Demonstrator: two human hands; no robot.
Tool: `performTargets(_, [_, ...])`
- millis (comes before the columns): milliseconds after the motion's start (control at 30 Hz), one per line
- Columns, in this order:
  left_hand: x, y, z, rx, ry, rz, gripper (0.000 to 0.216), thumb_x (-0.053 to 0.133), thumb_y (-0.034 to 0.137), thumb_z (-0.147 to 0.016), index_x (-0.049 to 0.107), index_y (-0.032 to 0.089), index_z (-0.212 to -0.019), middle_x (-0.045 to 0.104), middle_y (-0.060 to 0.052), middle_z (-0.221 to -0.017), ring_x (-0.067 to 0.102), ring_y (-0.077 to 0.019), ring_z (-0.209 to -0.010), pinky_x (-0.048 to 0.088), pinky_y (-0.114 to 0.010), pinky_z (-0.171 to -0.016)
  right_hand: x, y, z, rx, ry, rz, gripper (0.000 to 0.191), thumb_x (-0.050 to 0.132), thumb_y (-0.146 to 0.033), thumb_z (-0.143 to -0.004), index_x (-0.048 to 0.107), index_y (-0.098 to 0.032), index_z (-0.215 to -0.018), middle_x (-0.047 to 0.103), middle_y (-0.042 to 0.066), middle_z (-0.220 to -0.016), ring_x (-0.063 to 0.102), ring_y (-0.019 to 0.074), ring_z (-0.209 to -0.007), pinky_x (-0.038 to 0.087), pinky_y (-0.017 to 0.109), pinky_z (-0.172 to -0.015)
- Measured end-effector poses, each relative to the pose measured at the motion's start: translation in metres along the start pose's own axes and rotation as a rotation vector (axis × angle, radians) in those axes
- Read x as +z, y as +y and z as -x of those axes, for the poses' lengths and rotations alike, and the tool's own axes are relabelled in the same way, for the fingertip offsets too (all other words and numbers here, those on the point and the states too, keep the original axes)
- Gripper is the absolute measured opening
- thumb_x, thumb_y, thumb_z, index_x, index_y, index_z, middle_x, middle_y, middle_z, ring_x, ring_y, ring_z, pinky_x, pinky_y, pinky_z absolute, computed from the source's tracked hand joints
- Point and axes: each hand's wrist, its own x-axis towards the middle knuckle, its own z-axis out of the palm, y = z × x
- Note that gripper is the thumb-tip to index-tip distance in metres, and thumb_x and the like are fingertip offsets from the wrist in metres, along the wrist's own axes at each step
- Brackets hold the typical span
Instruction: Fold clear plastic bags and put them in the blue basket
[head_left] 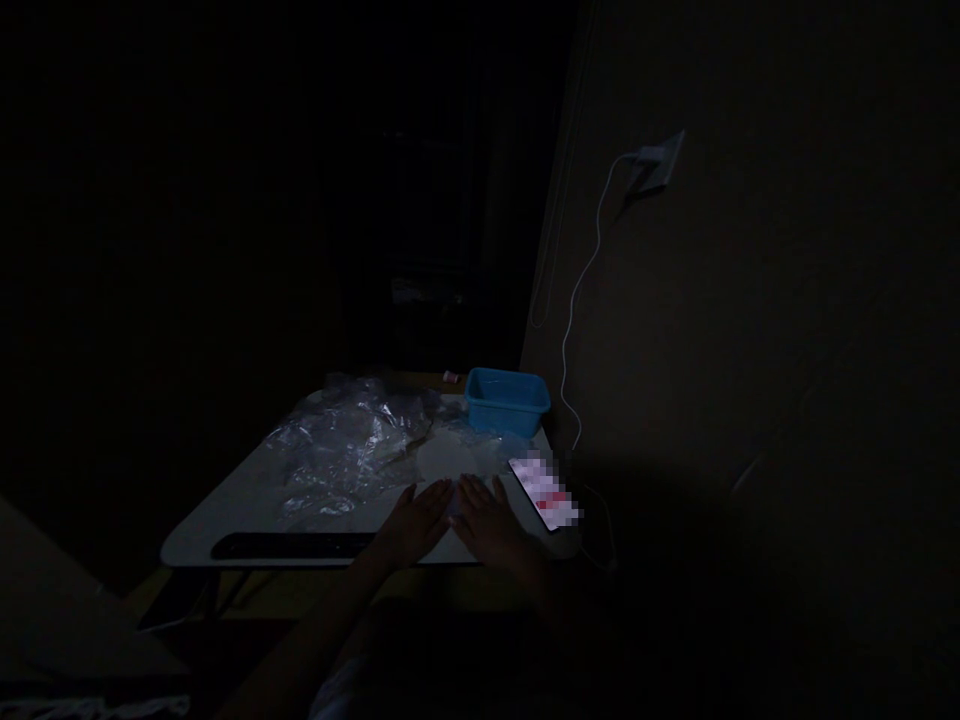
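The scene is very dark. My left hand (416,522) and my right hand (491,522) lie flat, fingers apart, side by side on a white table (225,505) near its front edge. They press on a pale flat sheet (448,462) that reaches away from the fingertips. Neither hand grips anything that I can make out. A lit phone (545,489) lies just right of my right hand.
Crumpled clear plastic (352,440) covers the table's middle and far left. A blue plastic tub (506,401) stands at the far right corner. A dark bar (289,546) lies along the front edge. A white cable (581,290) hangs from a wall charger (660,160) on the right wall.
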Motion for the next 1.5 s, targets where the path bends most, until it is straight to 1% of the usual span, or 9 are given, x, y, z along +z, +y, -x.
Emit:
performTargets(300, [-0.005, 0.003, 0.0, -0.013, -0.043, -0.033, 0.049, 0.023, 0.04, -0.086, 0.029, 0.018, -0.129, 0.032, -0.011, -0.133, 0.03, -0.0216, -0.122, 0.02, -0.047, -0.097, 0.004, -0.001, 0.0, 0.072, -0.021, -0.017, 0.055, 0.013, -0.046, -0.087, 0.031, -0.015, -0.129, 0.03, 0.011, -0.134, 0.019, 0.0197, -0.126, 0.002, 0.049, -0.101])
performTargets(600, [-0.004, 0.006, -0.001, -0.019, -0.033, -0.106, 0.049, 0.016, 0.042, -0.088, 0.029, 0.02, -0.129, 0.033, -0.008, -0.133, 0.031, -0.0187, -0.122, 0.021, -0.042, -0.097, 0.004, 0.0, 0.0, 0.372, -0.051, 0.05, 0.06, 0.014, -0.044, -0.087, 0.03, -0.004, -0.128, 0.025, 0.018, -0.135, 0.017, 0.0255, -0.126, -0.001, 0.051, -0.098])
performTargets(733, [-0.005, 0.006, 0.0, -0.014, -0.04, -0.125, 0.051, 0.015, 0.043, -0.088, 0.029, 0.019, -0.13, 0.034, -0.008, -0.133, 0.031, -0.0187, -0.122, 0.022, -0.042, -0.097, 0.001, -0.001, 0.002, 0.224, 0.014, 0.054, 0.057, 0.014, -0.043, -0.087, 0.028, -0.008, -0.13, 0.023, 0.013, -0.137, 0.013, 0.0224, -0.127, 0.001, 0.047, -0.1])
performTargets(867, [-0.003, 0.003, 0.0, -0.011, -0.043, -0.115, 0.052, 0.015, 0.044, -0.087, 0.028, 0.018, -0.13, 0.033, -0.009, -0.133, 0.03, -0.0189, -0.122, 0.022, -0.043, -0.097, -0.001, -0.002, 0.004, 0.085, -0.011, 0.028, 0.054, 0.015, -0.044, -0.088, 0.031, -0.013, -0.129, 0.028, 0.01, -0.136, 0.017, 0.0201, -0.126, 0.003, 0.046, -0.101])
performTargets(967, [-0.003, 0.003, 0.0, -0.015, -0.036, -0.109, 0.052, 0.015, 0.045, -0.087, 0.029, 0.018, -0.13, 0.033, -0.009, -0.133, 0.03, -0.0191, -0.122, 0.022, -0.043, -0.097, 0.0, -0.001, 0.004, 0.112, -0.023, 0.023, 0.055, 0.014, -0.044, -0.088, 0.033, -0.013, -0.128, 0.03, 0.011, -0.134, 0.019, 0.0209, -0.126, 0.003, 0.048, -0.101])
performTargets(1100, [-0.007, 0.006, -0.001, -0.036, -0.057, -0.078, 0.052, 0.015, 0.045, -0.087, 0.028, 0.018, -0.13, 0.032, -0.008, -0.134, 0.029, -0.0195, -0.123, 0.021, -0.045, -0.098, 0.003, -0.001, 0.004, 0.245, -0.008, 0.034, 0.058, 0.013, -0.045, -0.087, 0.034, -0.007, -0.127, 0.029, 0.016, -0.134, 0.019, 0.0241, -0.125, 0.001, 0.051, -0.099])
performTargets(1167, [-0.01, 0.008, -0.001, -0.05, -0.086, -0.057, 0.051, 0.015, 0.043, -0.088, 0.028, 0.017, -0.13, 0.031, -0.008, -0.135, 0.028, -0.0192, -0.123, 0.019, -0.046, -0.098, 0.002, -0.002, 0.005, 0.241, 0.012, 0.032, 0.058, 0.015, -0.044, -0.087, 0.034, -0.007, -0.127, 0.03, 0.016, -0.133, 0.019, 0.0242, -0.126, 0.002, 0.051, -0.099])
performTargets(1367, [-0.017, 0.011, -0.001, -0.076, -0.131, -0.001, 0.047, 0.014, 0.038, -0.088, 0.029, 0.019, -0.129, 0.031, -0.006, -0.135, 0.025, -0.0167, -0.124, 0.018, -0.043, -0.099, -0.005, -0.009, 0.014, -0.069, 0.03, 0.002, 0.045, 0.022, -0.037, -0.088, 0.041, -0.015, -0.122, 0.039, 0.009, -0.13, 0.025, 0.0164, -0.123, 0.004, 0.041, -0.103])
performTargets(1500, [-0.019, 0.012, 0.0, -0.073, -0.137, 0.01, 0.047, 0.013, 0.038, -0.088, 0.029, 0.021, -0.129, 0.03, -0.004, -0.135, 0.024, -0.0157, -0.125, 0.018, -0.043, -0.099, -0.006, -0.01, 0.016, -0.122, 0.002, -0.02, 0.041, 0.025, -0.036, -0.088, 0.044, -0.015, -0.118, 0.043, 0.008, -0.127, 0.028, 0.0153, -0.121, 0.005, 0.04, -0.103])
